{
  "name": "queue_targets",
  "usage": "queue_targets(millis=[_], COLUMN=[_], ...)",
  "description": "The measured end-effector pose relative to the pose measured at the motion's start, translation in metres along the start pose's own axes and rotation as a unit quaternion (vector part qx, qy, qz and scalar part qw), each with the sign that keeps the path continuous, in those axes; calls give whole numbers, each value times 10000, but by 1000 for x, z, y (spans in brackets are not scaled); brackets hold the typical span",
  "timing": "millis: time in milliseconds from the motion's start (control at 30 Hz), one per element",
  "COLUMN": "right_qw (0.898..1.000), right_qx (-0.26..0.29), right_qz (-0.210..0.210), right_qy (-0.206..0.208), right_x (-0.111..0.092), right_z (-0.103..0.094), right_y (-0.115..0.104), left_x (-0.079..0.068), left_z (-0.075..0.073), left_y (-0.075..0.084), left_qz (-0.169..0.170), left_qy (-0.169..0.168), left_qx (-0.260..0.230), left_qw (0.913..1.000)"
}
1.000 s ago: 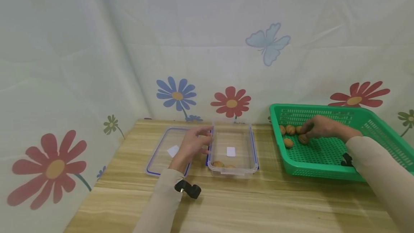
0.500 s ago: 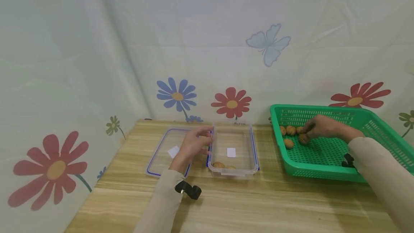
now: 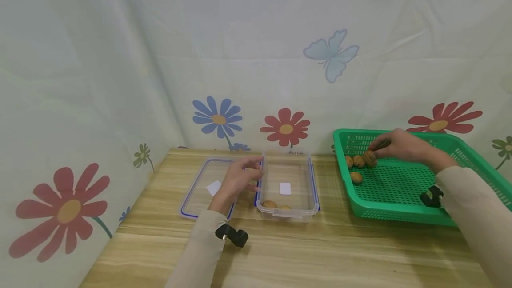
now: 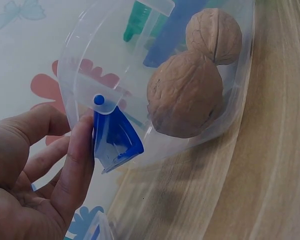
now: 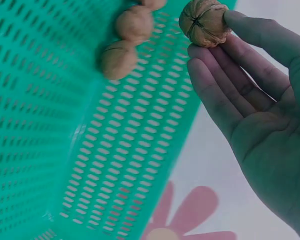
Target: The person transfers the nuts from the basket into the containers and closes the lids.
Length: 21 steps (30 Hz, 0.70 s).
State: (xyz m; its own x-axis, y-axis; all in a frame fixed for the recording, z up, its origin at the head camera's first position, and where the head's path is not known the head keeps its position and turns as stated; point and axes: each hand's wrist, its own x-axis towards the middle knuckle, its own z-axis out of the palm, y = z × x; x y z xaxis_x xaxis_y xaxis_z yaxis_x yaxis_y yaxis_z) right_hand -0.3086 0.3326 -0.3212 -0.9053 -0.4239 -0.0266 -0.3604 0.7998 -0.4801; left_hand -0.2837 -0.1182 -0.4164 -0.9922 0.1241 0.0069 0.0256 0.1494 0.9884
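My right hand (image 3: pixel 406 146) pinches a walnut (image 5: pixel 205 22) between thumb and fingertips, raised over the floor of the green basket (image 3: pixel 400 211). Several other walnuts (image 3: pixel 357 178) lie at the basket's left side; in the right wrist view some of them (image 5: pixel 134 25) sit in a row. My left hand (image 3: pixel 237 180) is at the left side of a clear plastic box (image 3: pixel 290 212), its fingers loosely bent. In the left wrist view its fingertips are right at the box's blue latch (image 4: pixel 115 137). Two walnuts (image 4: pixel 185 95) rest inside the box at its near end.
The box's clear lid with a blue seal (image 3: pixel 200 186) lies on the wooden table (image 3: pixel 280 257), left of the box. A white label (image 3: pixel 285 188) shows at the box. Behind the table hangs a flowered curtain (image 3: pixel 256 57).
My right hand has lifted the walnut up from the basket floor and moved slightly up and to the right. My left hand and the box have stayed in place.
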Motion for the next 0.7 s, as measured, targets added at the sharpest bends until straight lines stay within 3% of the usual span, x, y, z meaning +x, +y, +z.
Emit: queue_targets(millis=[333,700], right_qw=[9993,9972], right_qx=[-17,98], right_qz=[-168,-447], right_qy=[336,589], right_x=[-4,-13], right_z=[-16,-16], right_y=[-35,-75], left_x=[-1,1], left_z=[1,1], left_y=[2,-1], left_qz=[-56,-65], left_qy=[19,63], left_qx=[21,7], left_qw=[10000,10000])
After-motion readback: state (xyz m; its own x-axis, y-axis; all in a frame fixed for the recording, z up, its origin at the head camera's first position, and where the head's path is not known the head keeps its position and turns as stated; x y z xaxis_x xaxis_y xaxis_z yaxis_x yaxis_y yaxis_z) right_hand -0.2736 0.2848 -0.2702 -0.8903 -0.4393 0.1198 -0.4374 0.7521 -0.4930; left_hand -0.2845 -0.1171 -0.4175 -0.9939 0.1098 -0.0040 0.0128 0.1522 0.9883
